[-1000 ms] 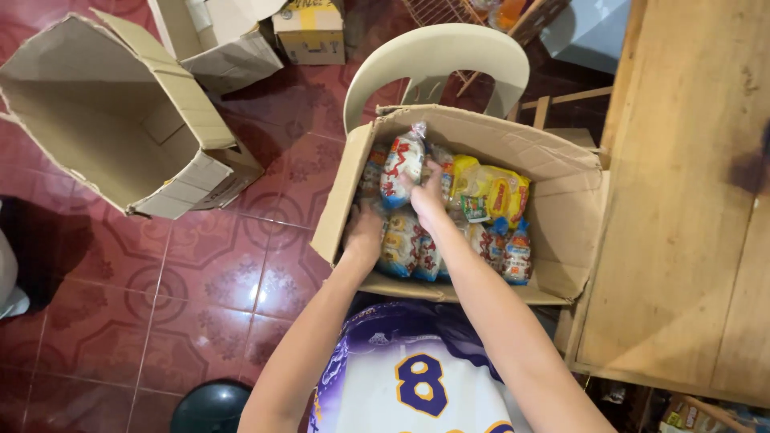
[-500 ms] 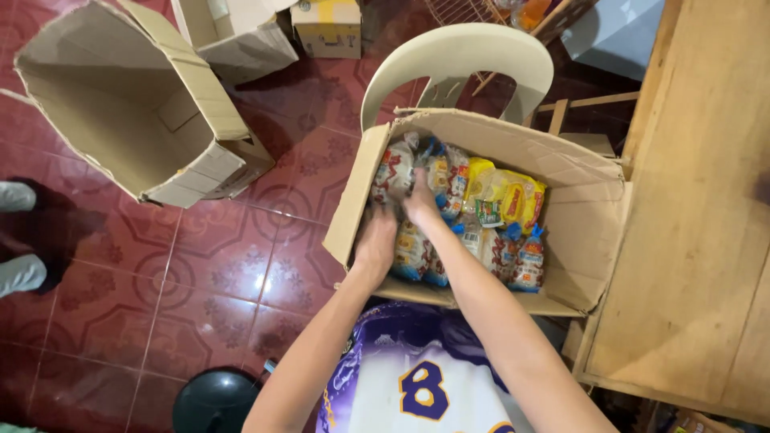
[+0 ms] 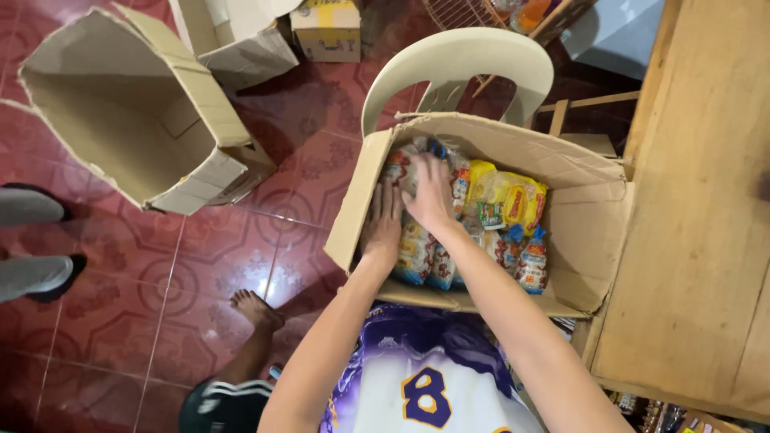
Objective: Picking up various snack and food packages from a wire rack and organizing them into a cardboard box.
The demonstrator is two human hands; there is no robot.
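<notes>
Scanning from the far left, another person's grey trouser legs and dark shoes (image 3: 36, 256) stand on the red patterned floor tiles (image 3: 120, 321); beside them an empty cardboard box (image 3: 136, 120) lies tipped on its side with its mouth open, and two smaller boxes (image 3: 325, 28) sit behind it near the top edge; a bare foot (image 3: 255, 309) rests on the tiles below. Now the action: an open carton (image 3: 481, 216) sits on a cream plastic chair (image 3: 461, 68), and both hands are down inside it; the left hand (image 3: 383, 220) lies flat with fingers together against the carton's left wall, pressing on the snack packets (image 3: 425, 256); the right hand (image 3: 431, 192) is spread wide, palm down, on top of the same stack, just touching the left; neither is closed around a packet, as far as I can tell. Further right, yellow packets (image 3: 513, 200) stand packed in a row, with blue-and-white ones (image 3: 531, 261) in front; some room shows at the carton's right end. My read: good packing here means keeping the palms flat and the pressure even, nudging the stack snug against the left wall without crushing the bags. At the far right, a wooden table (image 3: 706, 200) butts against the carton.
</notes>
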